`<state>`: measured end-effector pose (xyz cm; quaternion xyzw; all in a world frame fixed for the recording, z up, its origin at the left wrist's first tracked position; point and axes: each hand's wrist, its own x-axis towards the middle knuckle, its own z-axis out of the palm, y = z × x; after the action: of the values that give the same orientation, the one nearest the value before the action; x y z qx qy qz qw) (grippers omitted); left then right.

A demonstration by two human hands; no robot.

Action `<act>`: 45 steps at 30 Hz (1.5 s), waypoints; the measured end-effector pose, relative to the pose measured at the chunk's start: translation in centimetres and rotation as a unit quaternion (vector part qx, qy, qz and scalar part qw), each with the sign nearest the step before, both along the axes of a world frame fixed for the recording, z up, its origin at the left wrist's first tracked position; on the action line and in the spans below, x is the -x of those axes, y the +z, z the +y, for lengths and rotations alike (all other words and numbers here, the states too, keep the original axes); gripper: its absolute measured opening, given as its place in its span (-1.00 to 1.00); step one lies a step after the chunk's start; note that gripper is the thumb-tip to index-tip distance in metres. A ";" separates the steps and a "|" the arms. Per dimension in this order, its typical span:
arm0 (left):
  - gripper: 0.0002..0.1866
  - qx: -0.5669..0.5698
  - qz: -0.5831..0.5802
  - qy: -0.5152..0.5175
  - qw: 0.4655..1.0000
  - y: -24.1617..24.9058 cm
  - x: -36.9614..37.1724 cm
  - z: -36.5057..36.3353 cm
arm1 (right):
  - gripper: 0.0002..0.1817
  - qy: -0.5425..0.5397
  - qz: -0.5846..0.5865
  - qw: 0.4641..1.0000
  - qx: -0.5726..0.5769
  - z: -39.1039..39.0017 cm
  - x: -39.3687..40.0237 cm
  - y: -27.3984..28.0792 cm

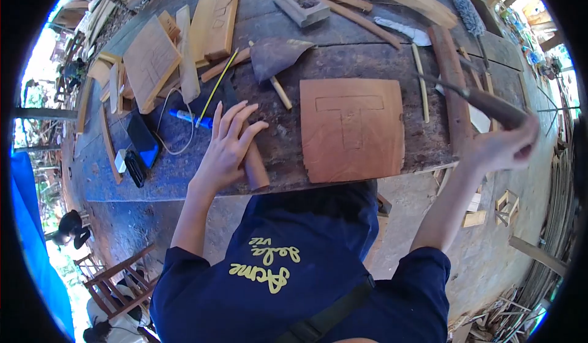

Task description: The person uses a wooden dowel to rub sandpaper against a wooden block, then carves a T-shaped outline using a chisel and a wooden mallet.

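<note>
One broad, dark, worn wooden table point(283, 150) carries everything, its flat top giving the loose pieces a firm bed. At its near edge, directly before the person, lies a roughly square, reddish-brown board point(380, 141), flat and face up, so its outlined T reads clearly and sits within easy reach of both hands. Off to the left, a tilted light-brown board point(150, 67) sits among pale offcuts, which seem to prop it. The long reddish-brown wooden bar point(453, 92) lies to the right of the T board, apart from it. A mallet-like tool with a wedge-shaped, grey-brown head point(278, 58) rests beyond the left hand point(226, 141), out of the working spot. That hand is not clenched: its fingers spread loosely over a smooth brown wooden cylinder point(254, 165), perhaps to steady the arm. The right hand point(505, 147), slightly blurred, grasps a slim dark tool point(490, 107) by its thick end, raised so the thin end points inward. Smallest, a blue marker point(184, 117) lies well left, clear of the board.
</note>
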<state>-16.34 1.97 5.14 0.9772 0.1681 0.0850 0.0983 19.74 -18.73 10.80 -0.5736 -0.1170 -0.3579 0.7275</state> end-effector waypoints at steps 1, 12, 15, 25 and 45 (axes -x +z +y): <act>-0.36 -0.012 0.011 0.009 1.000 -0.3 0.1 0.0 | -0.58 -0.060 -0.028 0.997 -0.051 0.0 0.6 1.0; -0.44 0.110 -0.122 -0.101 0.981 -1.7 -7.6 -1.1 | -0.29 0.497 -0.141 0.854 -0.061 2.7 7.8 4.4; -0.18 0.076 -0.055 -0.132 0.987 -3.1 -9.1 -0.8 | -0.28 0.541 -0.118 0.833 -0.020 4.2 8.8 2.9; 0.13 0.046 -0.011 -0.159 0.986 -4.7 -10.1 -1.1 | -0.26 0.494 -0.067 0.864 0.064 4.7 5.2 2.0; 0.14 0.070 -0.006 -0.147 0.987 -4.7 -10.0 -1.2 | -0.19 0.523 -0.148 0.834 0.095 4.2 10.1 2.1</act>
<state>-6.33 0.79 0.40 0.9813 0.0274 0.0635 0.1794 9.68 -14.57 12.91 -0.4329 -0.5393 0.0081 0.7223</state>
